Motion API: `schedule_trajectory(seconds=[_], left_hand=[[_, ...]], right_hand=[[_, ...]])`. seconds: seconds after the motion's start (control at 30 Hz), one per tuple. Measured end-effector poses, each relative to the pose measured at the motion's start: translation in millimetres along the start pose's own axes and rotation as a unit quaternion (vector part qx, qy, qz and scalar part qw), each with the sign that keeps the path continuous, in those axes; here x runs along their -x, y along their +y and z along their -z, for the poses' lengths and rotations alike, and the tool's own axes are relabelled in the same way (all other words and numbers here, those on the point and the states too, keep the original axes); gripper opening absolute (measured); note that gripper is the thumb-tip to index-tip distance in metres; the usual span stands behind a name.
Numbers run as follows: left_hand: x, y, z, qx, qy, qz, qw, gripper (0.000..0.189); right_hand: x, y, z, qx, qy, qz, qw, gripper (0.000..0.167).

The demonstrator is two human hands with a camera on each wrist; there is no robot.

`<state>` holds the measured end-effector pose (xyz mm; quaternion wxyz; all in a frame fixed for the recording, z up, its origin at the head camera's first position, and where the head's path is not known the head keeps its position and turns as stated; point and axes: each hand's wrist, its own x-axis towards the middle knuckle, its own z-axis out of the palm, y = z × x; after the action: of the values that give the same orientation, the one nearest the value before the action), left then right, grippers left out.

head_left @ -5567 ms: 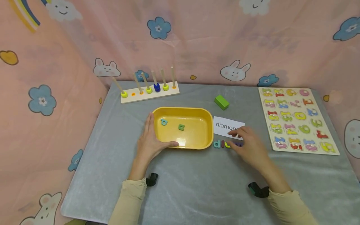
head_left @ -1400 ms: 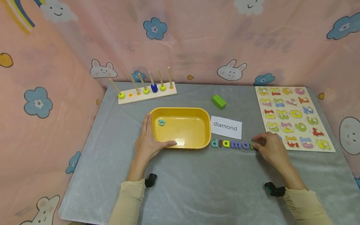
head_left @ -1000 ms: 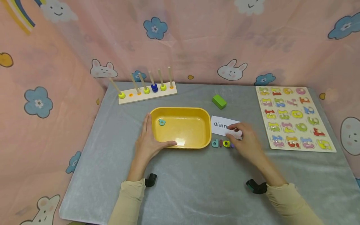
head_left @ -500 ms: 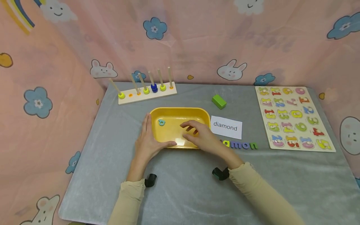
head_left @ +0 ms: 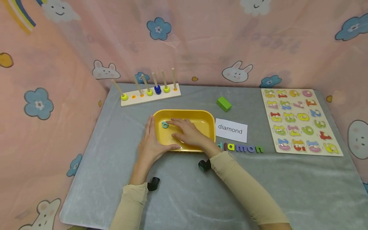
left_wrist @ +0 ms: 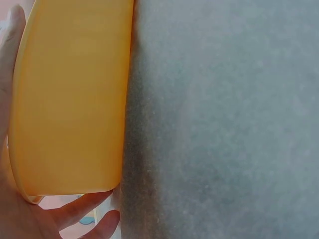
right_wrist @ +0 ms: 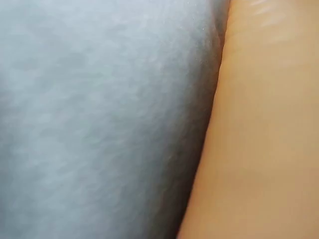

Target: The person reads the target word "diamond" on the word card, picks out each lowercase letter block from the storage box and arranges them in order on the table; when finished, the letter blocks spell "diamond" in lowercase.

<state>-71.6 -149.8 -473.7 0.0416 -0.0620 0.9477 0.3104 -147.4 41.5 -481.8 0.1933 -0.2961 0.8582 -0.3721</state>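
Observation:
In the head view, my left hand (head_left: 150, 145) grips the left end of a yellow plastic tray (head_left: 184, 111), thumb along the front rim and fingers down the left side. The left wrist view shows its fingers (left_wrist: 82, 206) bent round the tray's end wall. My right hand (head_left: 188, 132) reaches into the tray, fingers spread loosely, index fingertip right beside a light-blue toy letter (head_left: 164, 125). To the right of the tray lies a row of coloured letters (head_left: 241, 148) reading "diamon", its first letter partly covered by the right wrist. Above them is a white card (head_left: 230, 135) printed "diamond".
A peg counting board (head_left: 150, 95) with yellow and blue rings stands at the back left. Behind the card sits a green block (head_left: 224, 104). A wooden number puzzle board (head_left: 302, 123) lies at the right. Grey cloth (head_left: 184, 191) covers the table.
A green "n" has gone from the tray to the end of the letter row. My right hand has since moved left into the tray, towards the blue letter. My left hand stays on the tray.

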Motion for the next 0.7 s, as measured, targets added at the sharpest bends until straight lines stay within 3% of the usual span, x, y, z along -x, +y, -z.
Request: schedule_trajectory(seconds=[0.27, 0.4, 0.5, 0.7], left_hand=[[0.6, -0.4, 0.3, -0.004, -0.006, 0.002, 1.0, 0.152], [0.9, -0.8, 0.2, -0.005, -0.002, 0.002, 1.0, 0.152], [0.7, -0.6, 0.4, -0.002, 0.002, 0.001, 1.0, 0.152], [0.7, -0.7, -0.2, 0.004, 0.005, 0.001, 1.0, 0.156]], right_hand=[[-6.1, -5.4, -5.0, 0.126, -0.047, -0.01, 0.9908, 0.074], [-5.7, -3.3, -5.5, 0.147, -0.057, -0.01, 0.9875, 0.071], [-5.9, -3.5, -3.9, 0.138, -0.037, -0.004, 0.9898, 0.058], [-5.6, -5.2, -0.8, 0.135, 0.034, 0.016, 0.9902, 0.009]])
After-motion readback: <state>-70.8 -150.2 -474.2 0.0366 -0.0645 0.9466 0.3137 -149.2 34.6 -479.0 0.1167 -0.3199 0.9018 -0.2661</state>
